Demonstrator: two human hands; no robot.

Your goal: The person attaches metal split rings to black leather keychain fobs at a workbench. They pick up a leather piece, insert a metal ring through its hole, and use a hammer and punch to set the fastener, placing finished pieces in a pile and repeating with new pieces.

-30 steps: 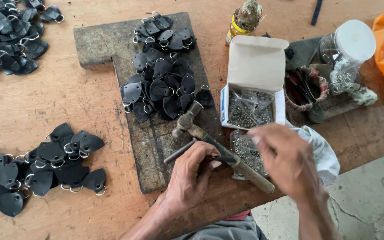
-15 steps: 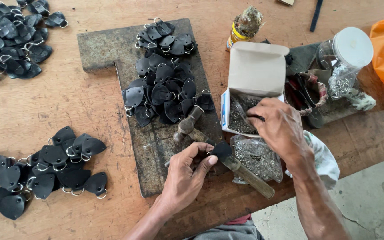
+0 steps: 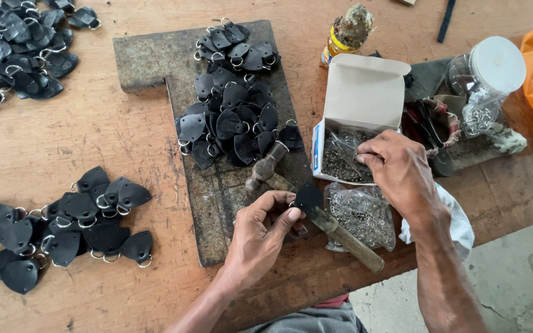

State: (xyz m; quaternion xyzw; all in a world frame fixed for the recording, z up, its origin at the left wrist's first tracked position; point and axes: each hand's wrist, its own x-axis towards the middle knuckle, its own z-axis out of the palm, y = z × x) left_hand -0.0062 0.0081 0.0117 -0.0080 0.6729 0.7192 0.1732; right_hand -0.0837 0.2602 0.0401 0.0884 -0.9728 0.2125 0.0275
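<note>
A black leather tab (image 3: pixel 308 196) is pinched between thumb and fingertips of the left hand (image 3: pixel 260 237), low of centre in the frame, just above the handle of a hammer (image 3: pixel 316 213). The left hand is clamped on the tab; a metal ring shows at the tab's left edge.

The right hand (image 3: pixel 402 169) is set into the open white cardboard box (image 3: pixel 356 123) at centre right, fingertips drawn together over the small metal fasteners inside. Whether a fastener is actually held cannot be told; the fingertips are hidden by their own curl.

The hammer lies slantwise, head resting on the worn wooden block (image 3: pixel 217 191), handle running toward the lower right. A clear bag of rings (image 3: pixel 362 216) lies just beside the handle, under the right wrist.

A heap of finished tabs (image 3: pixel 235 114) covers the upper block. Two more heaps lie on the tabletop (image 3: pixel 124 135), at upper left and lower left.

Risks, as judged:
- Tab is gripped by one corner only; a slip is likely, since the grip is shallow.
- Fasteners are tiny and loose; some could be spilled if the box flap is knocked by the right wrist.
- The hammer handle overhangs near the tabletop edge and could be nudged off by the forearm.
- The bag could be dragged open by the sleeve or wrist.
</note>
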